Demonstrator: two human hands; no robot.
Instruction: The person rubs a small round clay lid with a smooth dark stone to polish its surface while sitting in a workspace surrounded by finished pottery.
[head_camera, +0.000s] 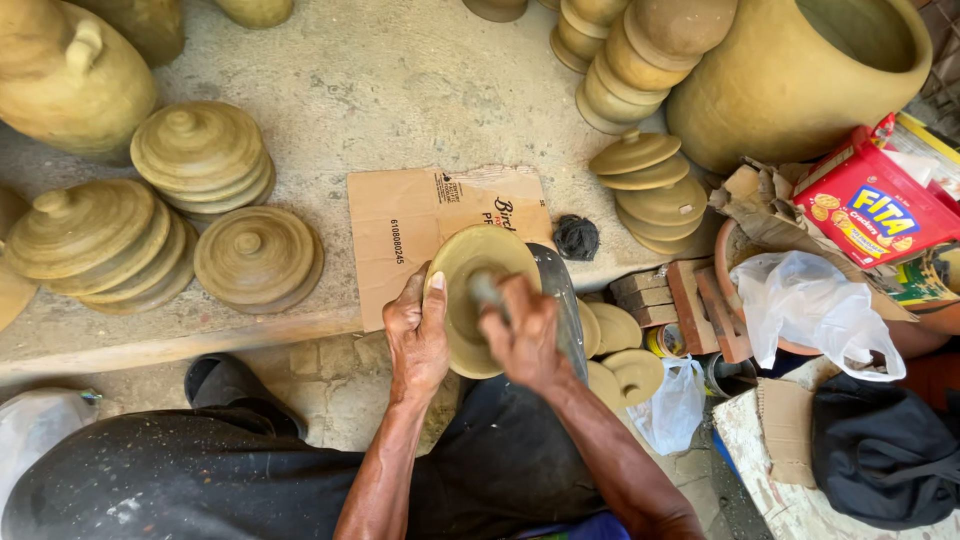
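While gripped, smooth round clay lid (478, 290)

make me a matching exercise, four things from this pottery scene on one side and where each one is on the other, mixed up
Things:
1. clay lid
2. cardboard sheet
3. red box
4. white plastic bag

Places:
a. at the right edge, beside the big clay pot
b. flat on the concrete ledge, partly under the held lid
c. held on edge in the left hand, with the right hand working its face
d. crumpled just below the red box

Pairs: 1-c, 2-b, 3-a, 4-d
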